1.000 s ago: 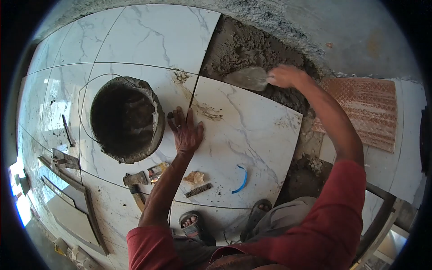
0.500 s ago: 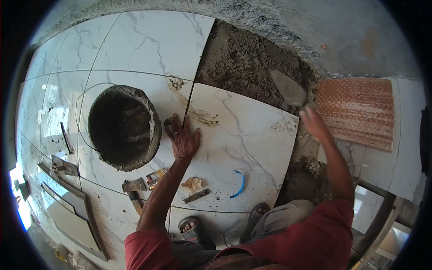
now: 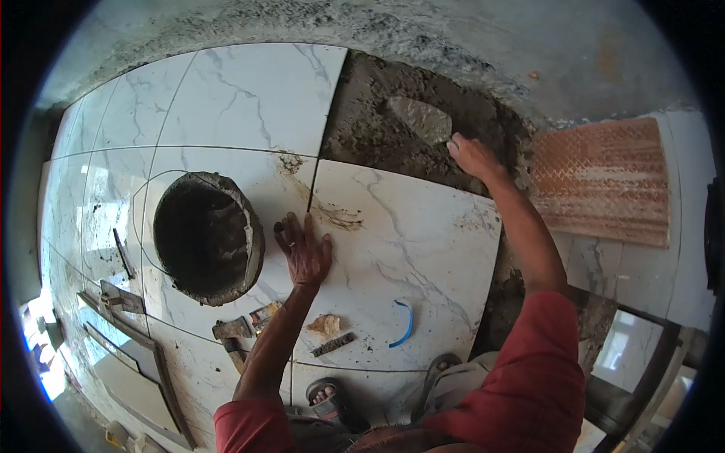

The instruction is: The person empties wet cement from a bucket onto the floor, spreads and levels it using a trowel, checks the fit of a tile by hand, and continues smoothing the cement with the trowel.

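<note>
My right hand (image 3: 474, 157) is closed round the handle of a trowel (image 3: 423, 119), whose mortar-smeared blade lies over the wet mortar bed (image 3: 377, 94) between the laid tiles and the wall. The grip itself is mostly hidden by my fingers. Flat on a white marbled tile (image 3: 408, 249), my left hand (image 3: 306, 253) has its fingers spread and holds nothing. Just left of it stands a mortar-crusted bucket (image 3: 257, 249), with a thin wire handle resting to its left side. Brown smears mark the tile ahead of my left fingertips.
A reddish-brown tile (image 3: 604, 181) lies back side up at the right. Near my feet are a hammer-like tool (image 3: 232, 332), a blue curved strip (image 3: 405, 323) and a dark flat bar (image 3: 332, 344). A notched frame-like piece (image 3: 147, 355) lies at the left.
My right hand has carried the trowel leftward and farther over the mortar, which looks smoother. My left hand stays on the tile. The whole view has tilted slightly upward.
</note>
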A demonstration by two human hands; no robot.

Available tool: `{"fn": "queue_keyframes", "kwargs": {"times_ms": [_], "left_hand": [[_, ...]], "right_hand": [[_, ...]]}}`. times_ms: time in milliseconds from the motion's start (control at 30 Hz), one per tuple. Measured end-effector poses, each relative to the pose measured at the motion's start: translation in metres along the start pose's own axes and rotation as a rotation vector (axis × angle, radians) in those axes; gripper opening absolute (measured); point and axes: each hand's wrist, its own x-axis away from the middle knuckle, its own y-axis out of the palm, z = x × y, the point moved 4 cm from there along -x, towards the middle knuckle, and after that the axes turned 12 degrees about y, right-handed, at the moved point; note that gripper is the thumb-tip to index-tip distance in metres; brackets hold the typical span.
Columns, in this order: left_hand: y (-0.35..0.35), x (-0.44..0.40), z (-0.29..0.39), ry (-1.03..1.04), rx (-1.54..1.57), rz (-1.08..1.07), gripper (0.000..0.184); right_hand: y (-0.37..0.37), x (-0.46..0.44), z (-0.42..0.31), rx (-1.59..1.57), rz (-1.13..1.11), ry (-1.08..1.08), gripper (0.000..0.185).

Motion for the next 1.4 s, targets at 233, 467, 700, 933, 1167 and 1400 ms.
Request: {"fn": "queue_keyframes", "kwargs": {"times_ms": [233, 467, 700, 933, 1167, 1400], "left_hand": [[-0.001, -0.001, 0.001, -0.073, 0.054, -0.035, 0.060], [-0.015, 0.000, 0.001, -0.075, 0.055, -0.021, 0.062], [-0.012, -0.004, 0.010, -0.066, 0.022, -0.066, 0.062], [0.002, -0.004, 0.006, -0.031, -0.037, -0.068, 0.062], [0.009, -0.004, 0.002, -0.043, -0.043, -0.068, 0.062], [0.007, -0.005, 0.006, -0.063, -0.044, -0.074, 0.061]], "right_hand": [[-0.012, 0.006, 0.091, 0.052, 0.007, 0.337, 0.058], [-0.030, 0.144, 0.092, -0.031, 0.067, 0.443, 0.066], [0.051, 0.128, -0.005, -0.389, 0.106, 0.001, 0.034], [0.081, 0.094, -0.071, -0.499, -0.066, -0.056, 0.046], [0.099, 0.071, 0.131, -0.450, 0.102, 0.395, 0.044], [0.054, 0.092, 0.101, -0.628, 0.100, 0.454, 0.038]]}}
